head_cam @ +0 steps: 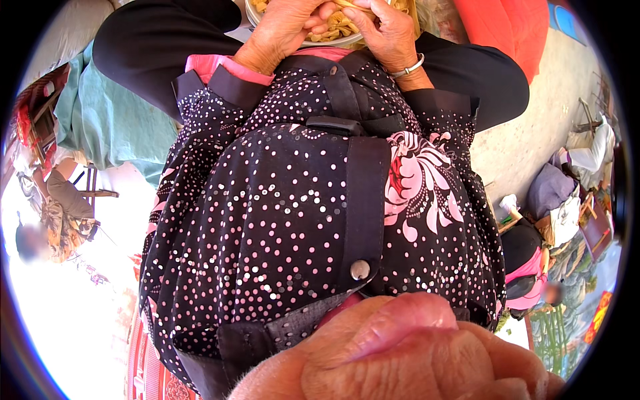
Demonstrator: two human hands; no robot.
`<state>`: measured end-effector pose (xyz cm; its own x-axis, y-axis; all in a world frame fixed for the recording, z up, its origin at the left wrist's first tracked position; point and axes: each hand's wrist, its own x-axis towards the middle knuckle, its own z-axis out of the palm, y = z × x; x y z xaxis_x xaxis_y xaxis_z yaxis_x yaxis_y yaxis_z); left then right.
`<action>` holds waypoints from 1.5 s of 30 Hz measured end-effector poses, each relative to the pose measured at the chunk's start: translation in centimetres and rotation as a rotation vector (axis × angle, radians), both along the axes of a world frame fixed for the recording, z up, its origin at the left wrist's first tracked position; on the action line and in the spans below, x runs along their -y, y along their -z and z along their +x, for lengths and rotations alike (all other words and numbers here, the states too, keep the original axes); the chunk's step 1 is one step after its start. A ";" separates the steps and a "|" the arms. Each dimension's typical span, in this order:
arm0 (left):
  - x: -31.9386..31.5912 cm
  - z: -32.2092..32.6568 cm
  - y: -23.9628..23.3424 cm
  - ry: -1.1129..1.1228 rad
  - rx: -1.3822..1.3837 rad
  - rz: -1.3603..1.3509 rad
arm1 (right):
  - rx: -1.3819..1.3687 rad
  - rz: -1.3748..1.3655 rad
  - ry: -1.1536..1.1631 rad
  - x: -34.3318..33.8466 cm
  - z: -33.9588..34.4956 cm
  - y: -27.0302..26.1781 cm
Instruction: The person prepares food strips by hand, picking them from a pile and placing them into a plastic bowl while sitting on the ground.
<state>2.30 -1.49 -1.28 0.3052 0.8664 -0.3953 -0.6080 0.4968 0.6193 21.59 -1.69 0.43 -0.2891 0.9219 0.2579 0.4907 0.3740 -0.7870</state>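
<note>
At the top edge of the head view, a white-rimmed bowl (356,39) sits between my bent legs, filled with folded pale-yellow strips (340,27). Over its left side is my left hand (287,25), palm turned inward and fingers curled; its upper part is cut off by the frame, so its grip is unclear. My right hand (385,27), with a silver-coloured bracelet (409,67) on the wrist, pinches a pale-yellow flat strip (352,6) above the bowl. That strip reaches towards the left fingertips. More yellow material hangs beside the right hand.
Red cloth (505,30) lies beyond my right knee, with a blue object (570,22) farther off. Green cloth (107,120) drapes at the left. A person (525,260) sits low at the right, near bundled cloth (550,190); another person (55,225) is at the far left near a wooden stool (92,190).
</note>
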 end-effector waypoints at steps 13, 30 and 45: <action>-0.1 -0.9 -0.6 -0.144 -0.099 0.040 | 0.038 0.137 -0.037 0.2 0.4 -0.3; -2.6 -6.5 -1.0 0.327 -0.117 0.399 | 0.423 0.730 -0.307 -4.2 2.5 -6.8; -2.9 -2.4 -5.4 0.515 -0.085 0.176 | 0.280 0.698 -0.370 -6.1 2.1 -5.9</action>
<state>-0.08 1.45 4.13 0.6807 0.6684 -0.2998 -0.2580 0.6019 0.7558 23.65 4.42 6.35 -0.6802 0.4100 0.6077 0.3833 0.9055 -0.1820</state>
